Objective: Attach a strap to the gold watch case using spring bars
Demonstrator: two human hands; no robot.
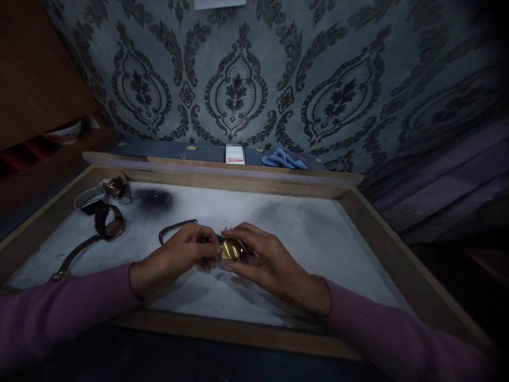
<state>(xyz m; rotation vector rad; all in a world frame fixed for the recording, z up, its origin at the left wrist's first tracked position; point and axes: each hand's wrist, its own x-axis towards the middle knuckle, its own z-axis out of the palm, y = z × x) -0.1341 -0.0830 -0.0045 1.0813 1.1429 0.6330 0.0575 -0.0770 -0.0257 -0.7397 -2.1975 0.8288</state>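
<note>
Over the middle of the white-bottomed tray (314, 286), my right hand (270, 260) grips a wristwatch (231, 249) between thumb and fingers. Its round gold face or back is turned up; I cannot tell which. My left hand (185, 249) pinches at the left edge of the watch, fingers pressed together. What lies between those fingertips is hidden, perhaps the strap end. Just behind my left hand lies a dark curved strap (169, 228). Small thin pieces (231, 228) show by my right fingertips, too small to name.
Several watches lie at the tray's left, among them a brown one (109, 223) and a strap (77, 252) with a gold buckle. Raised wooden walls (397, 265) border the tray. Behind it are a blue cloth (284, 158) and a small white box (235, 154), before a patterned wall.
</note>
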